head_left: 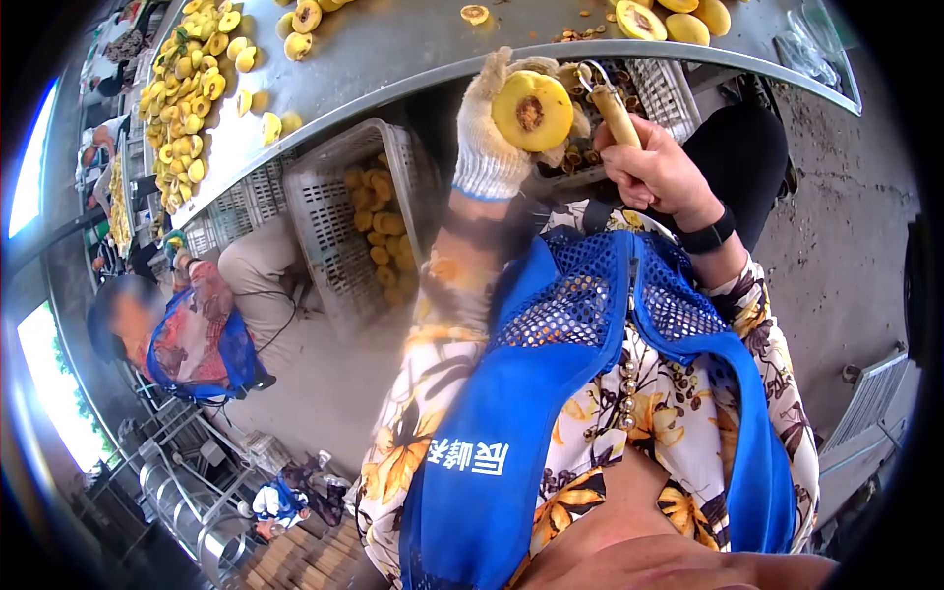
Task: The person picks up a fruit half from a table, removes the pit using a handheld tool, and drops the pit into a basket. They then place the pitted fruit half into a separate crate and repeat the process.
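My left hand [482,157], in a white knitted glove, is closed around a yellow peach half [532,111]. The cut face with its brown pit cavity points toward me. Just to its right, my bare right hand [657,167] is wrapped around the wooden handle of a pitting tool [618,116]. The tool's curved metal loop [593,72] is close beside the peach half, near the gloved fingertips. Both hands are in front of the table edge, over a crate [661,90] of dark pits and scraps.
The metal table [383,49] holds a heap of peach halves [187,108] at left and more peaches [688,28] at right. A white crate [339,167] with peach halves stands below. Another person [202,324] sits at left. A plastic bag [811,49] lies at the table's right end.
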The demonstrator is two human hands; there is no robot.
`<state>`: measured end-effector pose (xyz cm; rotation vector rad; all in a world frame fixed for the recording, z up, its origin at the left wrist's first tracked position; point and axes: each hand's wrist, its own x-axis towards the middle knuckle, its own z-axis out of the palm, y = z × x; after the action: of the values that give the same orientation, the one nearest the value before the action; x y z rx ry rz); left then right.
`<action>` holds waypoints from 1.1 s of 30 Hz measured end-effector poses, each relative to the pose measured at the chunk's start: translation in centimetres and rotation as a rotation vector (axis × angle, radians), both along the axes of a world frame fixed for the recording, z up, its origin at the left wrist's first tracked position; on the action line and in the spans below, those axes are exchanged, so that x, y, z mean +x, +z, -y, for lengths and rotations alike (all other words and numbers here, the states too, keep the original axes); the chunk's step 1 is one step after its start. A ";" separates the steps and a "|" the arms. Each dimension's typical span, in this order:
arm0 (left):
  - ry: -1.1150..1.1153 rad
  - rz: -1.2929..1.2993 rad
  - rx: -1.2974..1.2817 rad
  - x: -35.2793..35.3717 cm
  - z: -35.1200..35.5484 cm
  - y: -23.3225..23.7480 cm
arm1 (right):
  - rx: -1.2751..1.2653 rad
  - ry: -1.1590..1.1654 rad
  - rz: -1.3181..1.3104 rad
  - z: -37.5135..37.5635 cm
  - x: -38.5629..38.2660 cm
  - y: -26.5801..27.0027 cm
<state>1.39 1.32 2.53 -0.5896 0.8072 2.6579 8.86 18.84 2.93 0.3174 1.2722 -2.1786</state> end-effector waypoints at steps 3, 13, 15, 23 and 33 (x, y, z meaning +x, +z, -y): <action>-0.179 -0.234 -0.223 1.0 0.3 0.6 | 0.458 0.038 -0.142 0.3 -0.4 0.2; -0.172 -0.111 -0.198 0.8 -0.1 -0.3 | 1.085 -0.114 -0.633 1.6 0.8 -0.5; -0.130 -0.122 -0.217 1.2 -0.7 -0.3 | 1.057 -0.046 -0.654 2.4 1.2 -0.7; -0.113 -0.157 -0.317 2.3 -1.8 -0.4 | 1.078 0.056 -0.604 2.9 1.4 -0.6; -0.221 -0.598 -0.771 0.5 0.3 -5.4 | 1.074 0.167 -0.596 3.3 1.8 -1.5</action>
<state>1.85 0.99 -2.92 0.1775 1.9623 2.2550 10.64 15.55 1.45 -0.0608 2.6229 -1.2811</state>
